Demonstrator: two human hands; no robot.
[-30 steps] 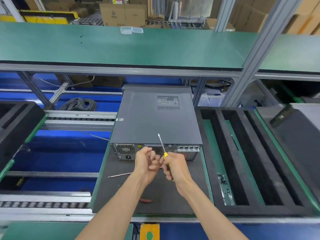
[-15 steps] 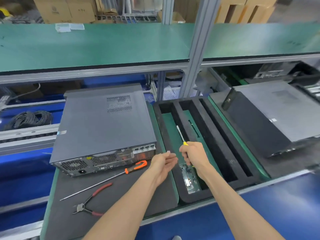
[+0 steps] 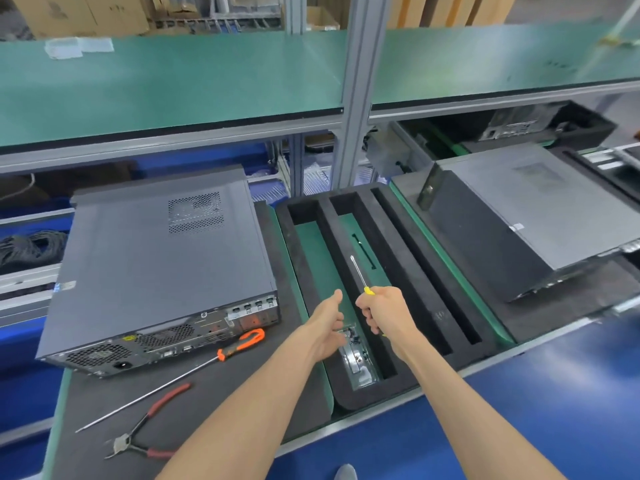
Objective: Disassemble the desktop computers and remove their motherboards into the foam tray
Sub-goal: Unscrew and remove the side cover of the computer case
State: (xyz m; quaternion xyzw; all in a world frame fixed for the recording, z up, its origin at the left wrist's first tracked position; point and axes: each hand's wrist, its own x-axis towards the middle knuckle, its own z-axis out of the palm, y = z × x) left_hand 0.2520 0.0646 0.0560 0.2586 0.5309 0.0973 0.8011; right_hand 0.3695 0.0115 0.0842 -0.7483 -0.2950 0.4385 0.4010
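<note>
A grey desktop computer (image 3: 156, 271) lies flat at the left, case closed, rear ports facing me. A black foam tray (image 3: 412, 282) with long slots stands right of it. My right hand (image 3: 384, 313) hovers over the tray's middle slot, gripping a yellow-handled screwdriver (image 3: 360, 275) with its shaft pointing away. My left hand (image 3: 327, 323) is open, palm turned right, just left of it above the tray's front. A small metal bracket (image 3: 356, 358) lies in the slot below my hands. A second desktop computer (image 3: 526, 216) lies at the right.
An orange-handled long screwdriver (image 3: 194, 367) and red-handled pliers (image 3: 145, 431) lie on the dark mat (image 3: 225, 410) before the left computer. A green shelf (image 3: 173, 81) overhangs the bench, with an aluminium post (image 3: 356, 98) behind the tray. A coiled cable (image 3: 27, 247) lies far left.
My view swung right from the left computer to the foam tray. Both hands moved over the tray, and my left hand came off the screwdriver and opened.
</note>
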